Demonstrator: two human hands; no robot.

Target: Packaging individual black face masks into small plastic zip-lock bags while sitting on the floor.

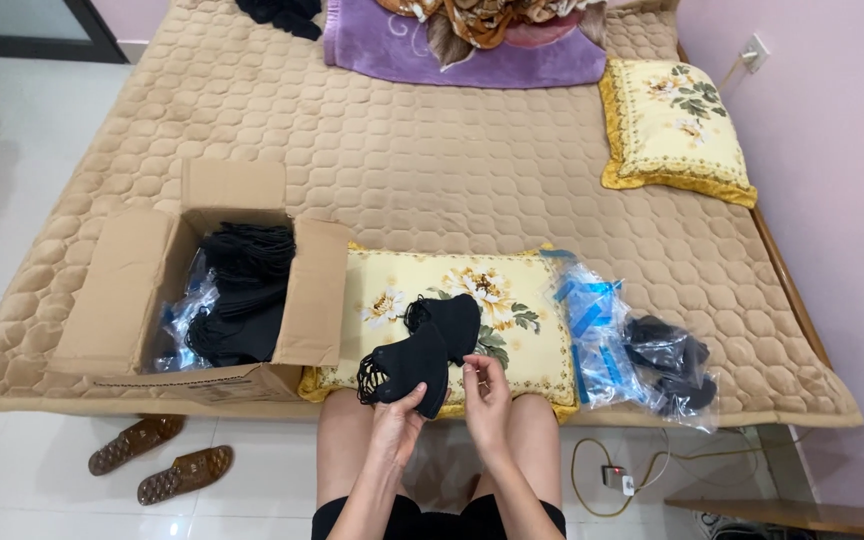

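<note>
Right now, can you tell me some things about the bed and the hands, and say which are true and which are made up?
1. The left hand holds a stack of black masks. True.
2. The box is empty. False: it holds black masks and clear bags.
3. A flowered pillow lies in front of the person. True.
4. The sandals are on the bed. False: they lie on the floor, under the box.
5. The right hand is inside the box. False: it is beside the masks, over the pillow's edge.
</note>
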